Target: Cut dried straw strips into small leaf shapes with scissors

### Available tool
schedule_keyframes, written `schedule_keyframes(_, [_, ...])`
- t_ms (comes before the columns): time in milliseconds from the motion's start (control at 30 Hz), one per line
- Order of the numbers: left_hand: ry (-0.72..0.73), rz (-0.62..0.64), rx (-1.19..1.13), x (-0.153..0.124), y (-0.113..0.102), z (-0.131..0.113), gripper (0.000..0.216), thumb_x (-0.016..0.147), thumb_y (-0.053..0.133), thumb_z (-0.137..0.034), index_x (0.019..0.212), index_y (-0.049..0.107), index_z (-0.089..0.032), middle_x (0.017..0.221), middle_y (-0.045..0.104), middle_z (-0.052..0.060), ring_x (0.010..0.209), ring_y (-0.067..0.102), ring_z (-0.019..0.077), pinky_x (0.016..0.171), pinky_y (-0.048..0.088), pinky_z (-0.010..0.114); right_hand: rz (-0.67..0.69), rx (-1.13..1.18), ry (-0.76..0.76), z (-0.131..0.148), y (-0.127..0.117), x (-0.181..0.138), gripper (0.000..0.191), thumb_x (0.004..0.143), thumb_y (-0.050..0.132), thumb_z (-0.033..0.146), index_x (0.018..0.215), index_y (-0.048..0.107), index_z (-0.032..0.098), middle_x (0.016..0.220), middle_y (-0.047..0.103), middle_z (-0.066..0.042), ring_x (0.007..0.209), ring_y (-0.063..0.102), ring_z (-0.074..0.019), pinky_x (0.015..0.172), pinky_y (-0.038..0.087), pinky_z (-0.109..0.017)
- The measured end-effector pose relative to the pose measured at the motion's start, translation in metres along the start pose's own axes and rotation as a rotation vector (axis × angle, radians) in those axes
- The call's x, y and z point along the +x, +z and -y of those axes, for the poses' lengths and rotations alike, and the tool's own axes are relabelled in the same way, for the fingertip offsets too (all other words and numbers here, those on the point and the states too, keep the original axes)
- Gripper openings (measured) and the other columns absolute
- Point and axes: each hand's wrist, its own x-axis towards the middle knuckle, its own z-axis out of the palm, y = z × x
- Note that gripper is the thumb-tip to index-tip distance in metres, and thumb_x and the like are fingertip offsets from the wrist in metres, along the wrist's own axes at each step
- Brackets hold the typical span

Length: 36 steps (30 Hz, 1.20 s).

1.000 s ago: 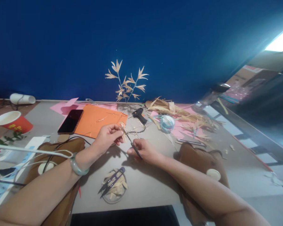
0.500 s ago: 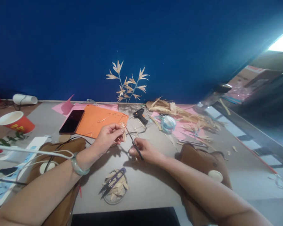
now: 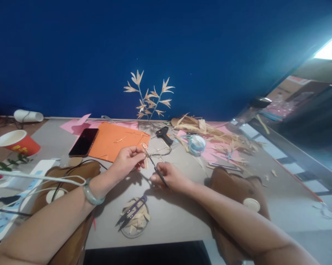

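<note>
My left hand (image 3: 129,158) is closed in a pinch on a small pale piece of dried husk (image 3: 146,163), part of which hangs below the fingertips. My right hand (image 3: 168,176) is wrapped round slender dark tweezers (image 3: 155,166), their tip up against the husk beside my left fingertips. Nearer to me, a small round dish (image 3: 135,235) holds cut husk pieces (image 3: 139,221), and purple-handled thread snips (image 3: 132,212) lie across it. Beyond my hands stands a branch with pale husk flowers (image 3: 150,99) against the blue wall.
An orange sheet (image 3: 105,138), a phone (image 3: 83,142) and a black glue gun (image 3: 164,135) lie behind my hands. Right of them are a tape roll (image 3: 197,144) and loose husks (image 3: 210,130). Leftward are a red paper cup (image 3: 25,144), cables and a power strip (image 3: 25,198).
The tweezers have tilted slightly in my right hand, their tip staying by the husk. Both hands keep nearly the same place, and the whole view has shifted a little.
</note>
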Motion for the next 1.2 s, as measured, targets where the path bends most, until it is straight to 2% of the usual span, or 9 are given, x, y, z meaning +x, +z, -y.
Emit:
schedule_keyframes(200, [0.014, 0.011, -0.009, 0.001, 0.000, 0.000, 0.018, 0.077, 0.063, -0.030, 0.074, 0.057, -0.014, 0.058, 0.061, 0.001, 0.049, 0.052, 0.0074, 0.048, 0.040, 0.018, 0.013, 0.053, -0.003, -0.003, 0.000, 0.001, 0.052, 0.062, 0.076, 0.056, 0.060, 0.039, 0.019, 0.044, 0.050, 0.006, 0.040, 0.043, -0.0069, 0.040, 0.027, -0.018])
schedule_keyframes(333, [0.026, 0.024, -0.003, 0.000, 0.001, -0.002, 0.020, 0.077, 0.063, -0.031, 0.069, 0.055, -0.014, 0.056, 0.059, 0.000, 0.047, 0.050, 0.0068, 0.046, 0.037, 0.018, 0.009, 0.052, 0.019, -0.001, 0.001, -0.001, 0.049, 0.067, 0.072, 0.054, 0.059, 0.040, 0.019, 0.042, 0.049, 0.006, 0.038, 0.043, -0.0068, 0.039, 0.028, -0.018])
schedule_keyframes(467, [0.017, 0.011, -0.003, -0.002, 0.003, -0.007, 0.019, 0.076, 0.062, -0.031, 0.070, 0.053, -0.016, 0.061, 0.062, 0.001, 0.049, 0.051, 0.0069, 0.048, 0.038, 0.018, -0.082, 0.095, 0.012, 0.003, 0.001, 0.000, 0.048, 0.068, 0.071, 0.055, 0.060, 0.040, 0.020, 0.041, 0.049, 0.007, 0.036, 0.041, -0.0070, 0.037, 0.028, -0.019])
schedule_keyframes(567, [-0.014, 0.046, 0.033, -0.004, 0.006, -0.008, 0.015, 0.073, 0.063, -0.028, 0.074, 0.054, -0.016, 0.062, 0.063, 0.000, 0.048, 0.051, 0.0075, 0.048, 0.040, 0.019, -0.219, 0.153, -0.074, 0.009, -0.002, 0.000, 0.048, 0.061, 0.076, 0.053, 0.064, 0.042, 0.020, 0.049, 0.053, 0.006, 0.042, 0.044, -0.0073, 0.041, 0.034, -0.020])
schedule_keyframes(667, [0.014, 0.125, 0.165, -0.005, 0.007, -0.006, 0.010, 0.069, 0.065, -0.023, 0.072, 0.059, -0.016, 0.055, 0.058, -0.002, 0.047, 0.051, 0.0088, 0.048, 0.040, 0.020, -0.316, 0.128, -0.164, 0.014, -0.003, -0.003, 0.045, 0.057, 0.081, 0.047, 0.071, 0.049, 0.019, 0.062, 0.059, 0.003, 0.052, 0.049, -0.0087, 0.049, 0.041, -0.022])
schedule_keyframes(767, [0.081, 0.167, 0.293, -0.005, 0.007, -0.001, 0.008, 0.069, 0.066, -0.024, 0.069, 0.065, -0.016, 0.056, 0.058, -0.001, 0.050, 0.052, 0.0103, 0.047, 0.039, 0.021, -0.322, 0.111, -0.205, 0.015, -0.001, -0.006, 0.042, 0.061, 0.080, 0.044, 0.077, 0.051, 0.019, 0.072, 0.062, 0.000, 0.057, 0.050, -0.0095, 0.051, 0.041, -0.022])
schedule_keyframes(900, [0.128, 0.134, 0.340, -0.005, 0.007, 0.000, 0.008, 0.066, 0.070, -0.026, 0.065, 0.068, -0.018, 0.058, 0.059, 0.001, 0.053, 0.055, 0.0121, 0.048, 0.040, 0.021, -0.299, 0.128, -0.220, 0.010, 0.003, -0.007, 0.038, 0.066, 0.077, 0.043, 0.078, 0.051, 0.019, 0.074, 0.060, 0.000, 0.058, 0.048, -0.0091, 0.052, 0.040, -0.022])
schedule_keyframes(1200, [-0.074, 0.109, 0.100, -0.005, 0.010, -0.007, 0.020, 0.064, 0.073, -0.028, 0.073, 0.061, -0.014, 0.059, 0.059, -0.001, 0.050, 0.055, 0.0096, 0.048, 0.042, 0.020, -0.274, 0.157, -0.204, 0.008, 0.006, -0.007, 0.039, 0.064, 0.076, 0.045, 0.079, 0.050, 0.019, 0.067, 0.052, 0.003, 0.056, 0.045, -0.0083, 0.050, 0.038, -0.022])
